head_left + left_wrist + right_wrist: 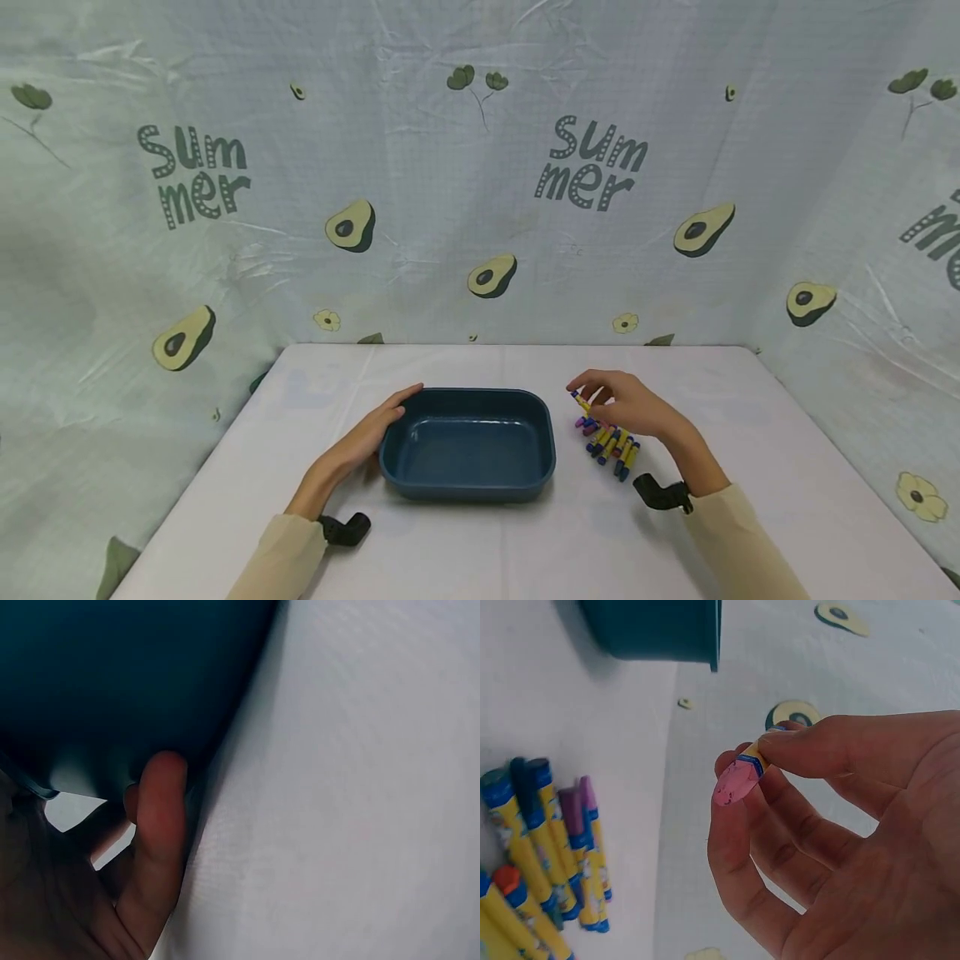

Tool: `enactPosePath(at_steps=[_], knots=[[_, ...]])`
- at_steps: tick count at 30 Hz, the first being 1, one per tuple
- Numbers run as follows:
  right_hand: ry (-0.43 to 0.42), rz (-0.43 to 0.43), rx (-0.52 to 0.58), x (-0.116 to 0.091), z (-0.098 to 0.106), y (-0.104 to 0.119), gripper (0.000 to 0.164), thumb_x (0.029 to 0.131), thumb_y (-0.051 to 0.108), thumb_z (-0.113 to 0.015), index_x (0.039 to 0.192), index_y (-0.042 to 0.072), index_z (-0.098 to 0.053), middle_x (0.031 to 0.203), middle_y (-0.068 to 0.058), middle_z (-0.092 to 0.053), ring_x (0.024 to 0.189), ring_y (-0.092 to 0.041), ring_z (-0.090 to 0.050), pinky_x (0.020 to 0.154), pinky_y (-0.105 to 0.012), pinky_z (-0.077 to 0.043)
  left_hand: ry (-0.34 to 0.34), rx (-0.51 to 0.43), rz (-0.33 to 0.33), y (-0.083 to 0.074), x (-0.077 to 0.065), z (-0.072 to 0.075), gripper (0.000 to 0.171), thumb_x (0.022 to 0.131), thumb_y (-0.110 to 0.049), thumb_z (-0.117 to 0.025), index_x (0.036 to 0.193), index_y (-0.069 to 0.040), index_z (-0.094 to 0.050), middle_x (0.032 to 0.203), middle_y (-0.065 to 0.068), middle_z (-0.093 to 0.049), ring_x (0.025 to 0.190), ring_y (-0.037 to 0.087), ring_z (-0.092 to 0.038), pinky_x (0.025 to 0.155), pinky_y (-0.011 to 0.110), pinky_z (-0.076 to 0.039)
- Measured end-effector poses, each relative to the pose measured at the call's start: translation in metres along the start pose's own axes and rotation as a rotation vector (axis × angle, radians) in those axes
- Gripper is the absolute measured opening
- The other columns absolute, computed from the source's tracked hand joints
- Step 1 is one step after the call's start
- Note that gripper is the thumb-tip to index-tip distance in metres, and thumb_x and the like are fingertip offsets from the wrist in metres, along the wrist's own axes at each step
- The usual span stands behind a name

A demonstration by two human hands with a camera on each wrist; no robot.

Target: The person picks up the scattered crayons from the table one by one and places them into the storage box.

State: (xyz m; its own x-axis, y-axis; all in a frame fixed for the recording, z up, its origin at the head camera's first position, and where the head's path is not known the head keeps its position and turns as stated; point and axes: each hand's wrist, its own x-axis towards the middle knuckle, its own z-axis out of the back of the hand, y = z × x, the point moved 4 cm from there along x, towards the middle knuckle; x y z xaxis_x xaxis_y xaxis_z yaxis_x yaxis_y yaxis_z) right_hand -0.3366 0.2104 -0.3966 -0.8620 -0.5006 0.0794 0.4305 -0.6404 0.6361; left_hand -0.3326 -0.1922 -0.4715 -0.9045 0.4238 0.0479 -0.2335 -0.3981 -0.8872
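Observation:
My right hand pinches a pink crayon with a yellow-and-blue wrapper between thumb and fingertips, its pink end showing. It is raised above a loose group of crayons on the table, wrapped in yellow and blue with differently coloured ends. At the left side of a deep blue rectangular dish, my left hand holds the wall, thumb at the rim and the other fingers along the outside. One finger touches the dish's outer wall in the left wrist view. The dish's inside shows only its bare floor.
The table wears a white cover. Behind it and at both sides hangs a pale cloth printed with avocados and lettering. A black wrist camera sits on each wrist, the right one close to the crayons.

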Motion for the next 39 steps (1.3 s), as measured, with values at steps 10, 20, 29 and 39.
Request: enactPosePath(at_steps=[10,20,29,39], knots=[[0.088,0.071,-0.024,0.032,-0.005,0.043,0.040,0.092,0.000,-0.062,0.129,0.014,-0.068,0.114,-0.011,-0.070,0.097,-0.020,-0.067,0.071,-0.029,-0.059,0.000,0.011,-0.009,-0.001,0.000,0.000,0.050,0.115,-0.022,-0.024,0.164,-0.015,-0.026,0.172,0.015,-0.022,0.160,0.041,-0.016,0.125,0.068,-0.011],[0.191,0.110,-0.042,0.061,-0.015,0.089,0.040,0.093,0.000,-0.061,0.130,0.014,-0.069,0.119,-0.014,-0.070,0.107,-0.027,-0.070,0.071,-0.031,-0.061,0.002,0.005,0.003,-0.003,-0.002,0.002,0.050,0.115,-0.026,-0.025,0.165,-0.018,-0.028,0.173,0.011,-0.023,0.160,0.037,-0.015,0.126,0.065,-0.011],[0.315,0.144,0.012,0.087,-0.037,0.103,0.042,0.094,-0.004,-0.058,0.132,0.010,-0.067,0.122,-0.022,-0.068,0.101,-0.035,-0.073,0.065,-0.033,-0.060,0.025,-0.021,-0.009,-0.003,-0.002,0.002,0.052,0.115,-0.028,-0.027,0.165,-0.015,-0.026,0.173,0.013,-0.021,0.160,0.039,-0.015,0.125,0.066,-0.012],[0.418,0.163,0.065,0.112,-0.067,0.108,0.041,0.091,-0.008,-0.061,0.131,0.000,-0.066,0.115,-0.017,-0.070,0.091,-0.038,-0.072,0.069,-0.042,-0.060,0.035,-0.034,0.020,-0.001,0.000,0.002,0.053,0.115,-0.031,-0.028,0.165,-0.017,-0.025,0.173,0.013,-0.021,0.160,0.041,-0.015,0.124,0.067,-0.013]])
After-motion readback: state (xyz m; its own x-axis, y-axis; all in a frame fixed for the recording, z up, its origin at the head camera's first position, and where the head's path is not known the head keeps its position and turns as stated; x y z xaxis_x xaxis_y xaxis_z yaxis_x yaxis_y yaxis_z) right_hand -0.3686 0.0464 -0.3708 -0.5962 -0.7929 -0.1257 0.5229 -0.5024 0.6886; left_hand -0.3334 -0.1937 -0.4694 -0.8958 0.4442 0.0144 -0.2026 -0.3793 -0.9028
